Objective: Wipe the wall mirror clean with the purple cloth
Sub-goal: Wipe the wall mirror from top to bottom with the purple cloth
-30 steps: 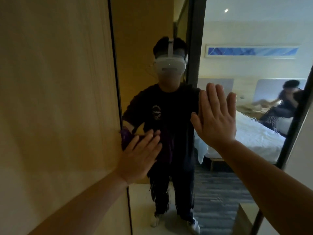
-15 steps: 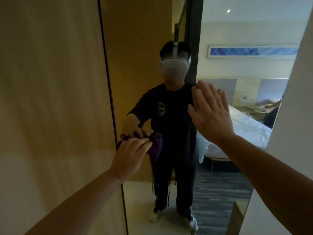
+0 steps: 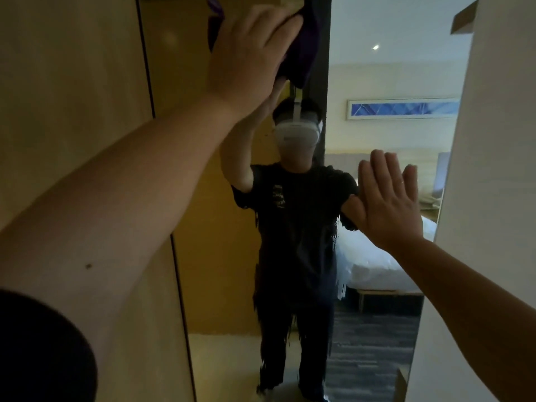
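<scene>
Head view: purple cloth (image 3: pixel 301 44) under left hand (image 3: pixel 249 50), high on mirror (image 3: pixel 377 82).

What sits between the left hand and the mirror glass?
Head view: the purple cloth, pressed under the left hand against the mirror near its top.

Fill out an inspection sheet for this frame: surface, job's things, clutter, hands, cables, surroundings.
Surface: tall wall mirror with a thin dark left edge; whether smears remain cannot be told in this light.
Job's things: purple cloth bunched against the glass near the mirror's top.
Clutter: nothing seen.
Hands: left hand raised, pressing the cloth to the mirror; right hand open with fingers spread, palm toward the glass at chest height, contact cannot be told.
Cables: nothing seen.
Surroundings: wooden panel left of the mirror, pale wall to the right; the reflection shows a white bed, a blue framed picture and a ceiling light.
</scene>
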Tool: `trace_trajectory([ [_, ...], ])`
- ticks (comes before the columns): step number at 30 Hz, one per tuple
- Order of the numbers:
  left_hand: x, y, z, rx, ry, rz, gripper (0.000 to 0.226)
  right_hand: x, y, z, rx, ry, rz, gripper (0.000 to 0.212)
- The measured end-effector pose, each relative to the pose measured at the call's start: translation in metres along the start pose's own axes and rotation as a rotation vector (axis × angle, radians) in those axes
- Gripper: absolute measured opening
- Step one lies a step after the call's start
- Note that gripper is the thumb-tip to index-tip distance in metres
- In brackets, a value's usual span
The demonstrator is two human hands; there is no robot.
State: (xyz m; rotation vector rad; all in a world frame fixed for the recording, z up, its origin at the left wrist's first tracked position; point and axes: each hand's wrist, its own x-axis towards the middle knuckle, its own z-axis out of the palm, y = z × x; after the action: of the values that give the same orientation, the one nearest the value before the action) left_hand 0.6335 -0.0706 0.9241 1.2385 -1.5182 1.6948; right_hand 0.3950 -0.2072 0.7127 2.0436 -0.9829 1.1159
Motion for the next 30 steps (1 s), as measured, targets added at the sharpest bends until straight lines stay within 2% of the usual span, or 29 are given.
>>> trace_trajectory([
  [2, -0.010, 0.002, 0.015, -0.012, -0.171, -0.004, 0.047, 0.001, 0.001, 0.004, 0.002, 0.031, -0.003, 0.068],
  [4, -0.034, 0.009, 0.028, -0.021, -0.239, -0.043, 0.054, 0.000, 0.001, 0.010, 0.014, 0.063, -0.004, 0.069],
  [8, -0.108, 0.045, 0.039, -0.038, -0.188, -0.017, 0.057, 0.000, 0.000, 0.017, 0.037, 0.148, -0.014, 0.070],
  [12, -0.213, 0.091, 0.044, -0.076, -0.166, 0.073, 0.056, 0.001, 0.002, 0.018, 0.049, 0.156, -0.021, 0.071],
  [16, -0.324, 0.137, 0.048, -0.094, -0.260, 0.177, 0.072, 0.000, 0.001, 0.017, 0.041, 0.169, -0.023, 0.068],
  [18, -0.357, 0.150, 0.048, -0.104, -0.284, 0.179, 0.069, 0.000, 0.001, 0.015, 0.034, 0.139, -0.018, 0.068],
  [24, -0.344, 0.149, 0.032, -0.211, -0.289, 0.145, 0.037, -0.002, 0.001, -0.003, 0.063, 0.049, -0.021, 0.068],
  [27, -0.318, 0.143, 0.025, -0.292, -0.275, 0.144, 0.035, -0.006, 0.014, -0.016, 0.097, 0.067, -0.007, 0.068],
  [30, -0.272, 0.138, 0.023, -0.329, -0.230, 0.036, 0.043, -0.006, 0.030, -0.016, 0.043, 0.011, 0.033, 0.068],
])
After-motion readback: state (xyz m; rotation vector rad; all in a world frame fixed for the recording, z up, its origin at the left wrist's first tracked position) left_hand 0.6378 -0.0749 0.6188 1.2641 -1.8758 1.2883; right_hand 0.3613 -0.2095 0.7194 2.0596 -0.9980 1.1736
